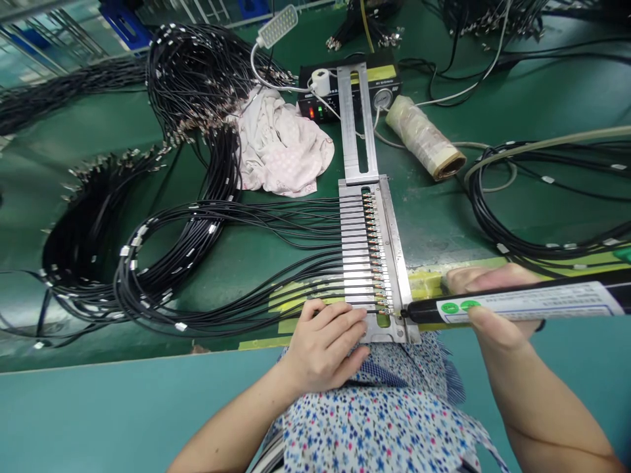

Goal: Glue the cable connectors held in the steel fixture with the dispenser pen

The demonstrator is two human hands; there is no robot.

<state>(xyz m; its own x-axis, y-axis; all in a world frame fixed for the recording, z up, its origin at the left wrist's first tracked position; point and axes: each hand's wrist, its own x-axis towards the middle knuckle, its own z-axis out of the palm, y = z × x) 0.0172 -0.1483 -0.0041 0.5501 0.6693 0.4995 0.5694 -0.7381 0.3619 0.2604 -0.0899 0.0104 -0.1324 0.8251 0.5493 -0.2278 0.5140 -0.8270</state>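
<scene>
A long metal fixture (355,282) lies on the bench, with a row of small cable connectors (373,253) side by side along it. Black cables (296,226) run into it from the left. My left hand (328,341) rests on the fixture's near left end, fingers stretched out flat over the nearest cables; what lies under the fingertips is hidden. My right hand (497,318) is wrapped round a black electric screwdriver (532,305) with a white label and green stickers. Its tip meets the fixture's near right edge; the exact contact is too small to make out.
Coiled black cables (142,263) with white tags cover the left; another coil (532,243) lies right. Behind the fixture are a pale cloth (286,144), a black control box (318,108) with a gauge, a lamp (279,27) and a wrapped roll (424,138).
</scene>
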